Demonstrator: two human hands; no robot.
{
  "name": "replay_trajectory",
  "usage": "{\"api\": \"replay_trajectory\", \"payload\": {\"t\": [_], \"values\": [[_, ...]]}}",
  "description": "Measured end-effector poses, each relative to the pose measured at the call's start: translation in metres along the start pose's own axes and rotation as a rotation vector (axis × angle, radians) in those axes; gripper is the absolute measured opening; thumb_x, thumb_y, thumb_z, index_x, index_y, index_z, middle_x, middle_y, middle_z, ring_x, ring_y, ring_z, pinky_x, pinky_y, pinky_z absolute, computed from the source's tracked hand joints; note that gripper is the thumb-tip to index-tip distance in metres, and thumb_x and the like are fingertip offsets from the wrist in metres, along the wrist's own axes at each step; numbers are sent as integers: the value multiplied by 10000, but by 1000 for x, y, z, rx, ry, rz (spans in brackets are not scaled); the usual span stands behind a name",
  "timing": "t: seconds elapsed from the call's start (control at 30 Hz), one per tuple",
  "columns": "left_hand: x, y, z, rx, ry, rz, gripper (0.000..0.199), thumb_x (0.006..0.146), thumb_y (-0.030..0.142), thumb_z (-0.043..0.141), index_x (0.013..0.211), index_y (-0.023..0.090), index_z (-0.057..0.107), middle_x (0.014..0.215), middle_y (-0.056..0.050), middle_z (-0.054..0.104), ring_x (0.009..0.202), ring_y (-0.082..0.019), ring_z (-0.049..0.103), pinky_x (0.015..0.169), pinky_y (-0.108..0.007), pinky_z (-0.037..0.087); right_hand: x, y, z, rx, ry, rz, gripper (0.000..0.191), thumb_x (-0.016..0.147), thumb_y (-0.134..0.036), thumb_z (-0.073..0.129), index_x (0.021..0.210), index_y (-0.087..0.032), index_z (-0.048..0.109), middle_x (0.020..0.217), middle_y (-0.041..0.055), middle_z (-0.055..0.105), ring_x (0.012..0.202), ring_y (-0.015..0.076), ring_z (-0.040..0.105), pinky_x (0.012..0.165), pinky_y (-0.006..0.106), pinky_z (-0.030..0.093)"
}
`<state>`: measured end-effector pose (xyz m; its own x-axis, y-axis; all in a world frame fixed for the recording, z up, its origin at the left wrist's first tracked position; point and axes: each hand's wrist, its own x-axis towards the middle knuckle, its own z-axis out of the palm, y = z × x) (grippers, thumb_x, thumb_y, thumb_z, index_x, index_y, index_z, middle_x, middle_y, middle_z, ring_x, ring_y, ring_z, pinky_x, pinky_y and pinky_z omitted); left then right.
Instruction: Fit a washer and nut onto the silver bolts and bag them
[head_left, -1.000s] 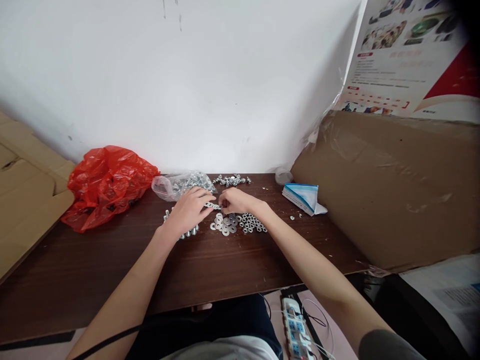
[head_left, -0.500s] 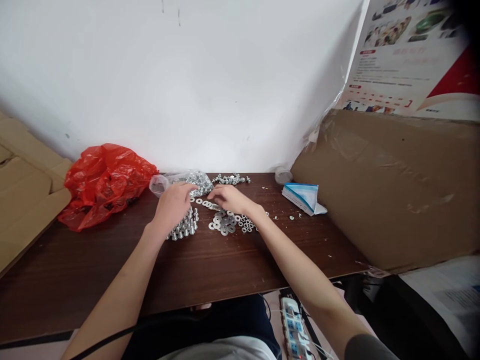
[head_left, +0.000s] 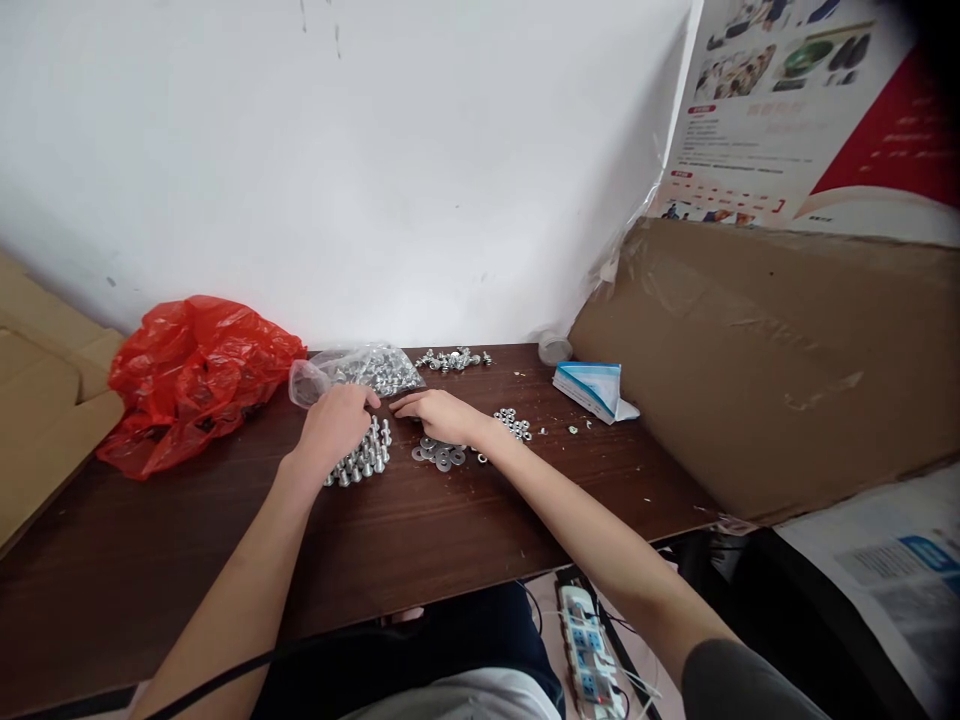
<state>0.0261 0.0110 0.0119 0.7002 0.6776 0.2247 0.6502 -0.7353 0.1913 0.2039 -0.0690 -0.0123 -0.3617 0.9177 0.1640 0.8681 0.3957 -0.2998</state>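
My left hand (head_left: 337, 425) is over the back left of a cluster of metal bolts (head_left: 362, 463) standing in rows. Its fingers are curled, and what they may hold is hidden behind the hand. Just right of it, my right hand (head_left: 439, 415) is low over the table, fingers stretched leftward towards the left hand; nothing shows in them. Flat washers (head_left: 442, 458) lie in a loose pile below the right hand, partly covered by it. Beyond the right wrist is a group of small nuts (head_left: 516, 424), partly hidden by the forearm.
Behind the hands lies a clear plastic bag (head_left: 367, 370) of metal parts, beside a heap of small fasteners (head_left: 454, 359). A red plastic bag (head_left: 199, 375) and cardboard (head_left: 52, 370) flank the left. A blue-white packet (head_left: 592, 388) and large cardboard box (head_left: 780, 370) stand right.
The view has shifted slightly. My right hand has moved left and its fingers now point at the left hand. The row of washers between the hands no longer shows.
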Motion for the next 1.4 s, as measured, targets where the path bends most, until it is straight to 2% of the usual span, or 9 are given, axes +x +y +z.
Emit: {"api": "replay_trajectory", "payload": {"t": [0.13,0.3,0.47,0.57,0.7,0.87,1.07,1.27,1.4], "values": [[0,0,-1,-19,42,10,386,734,89,425,949,193,728,860,-104,722,826,-298,677,714,-406,543,-24,6,-7,135,48,23,592,664,118,368,1081,-151,690,1222,65,665,1159,184,609,1017,343,466],[-1,8,-9,-53,27,33,428,759,87,404,1032,197,715,863,-83,727,788,-270,679,686,-371,527,-35,16,1,162,281,148,665,665,111,347,1204,-163,625,1246,69,638,1169,171,577,1022,356,446],[-3,13,-13,-83,19,73,424,797,90,389,1057,192,708,963,-77,731,867,-301,683,752,-441,537,-42,21,3,76,229,196,512,680,123,388,993,-128,706,1095,103,660,1068,206,589,958,346,462],[-3,13,-13,-145,74,175,460,804,65,365,1116,198,676,1111,-57,706,1006,-280,662,851,-462,533,-56,21,-15,175,267,166,462,753,106,394,968,-162,702,1055,62,676,1003,171,618,932,323,468],[-10,29,-12,-289,195,447,511,805,24,344,1203,194,617,1288,-32,622,1185,-192,581,1049,-434,460,-88,12,-33,150,538,287,203,930,-139,487,1014,-190,665,1049,59,661,979,184,614,893,351,474],[-26,74,21,-282,121,687,489,873,63,362,1319,182,525,1398,-71,532,1324,-185,462,1131,-429,391,-118,-3,-10,54,328,186,212,914,-328,590,1079,-200,622,1150,92,600,1085,232,555,932,383,453],[-23,87,74,-163,-20,585,595,923,283,432,1464,77,298,1536,-180,298,1454,-291,200,1187,-494,245,-123,5,6,-12,282,171,77,925,-236,521,920,-198,587,1015,81,576,961,226,535,870,368,443],[-16,79,68,-252,-62,616,314,959,264,428,1197,163,608,1302,-125,569,1244,-264,507,1081,-476,391,-125,8,2,11,320,199,69,929,-220,514,874,-200,549,968,59,577,932,210,531,868,353,414],[-18,80,63,-363,-39,586,199,929,214,481,1019,177,655,1124,-100,596,1051,-236,563,901,-408,496,-125,2,5,19,315,178,68,922,-277,551,933,-210,557,1000,62,575,946,215,527,853,348,411]]}}
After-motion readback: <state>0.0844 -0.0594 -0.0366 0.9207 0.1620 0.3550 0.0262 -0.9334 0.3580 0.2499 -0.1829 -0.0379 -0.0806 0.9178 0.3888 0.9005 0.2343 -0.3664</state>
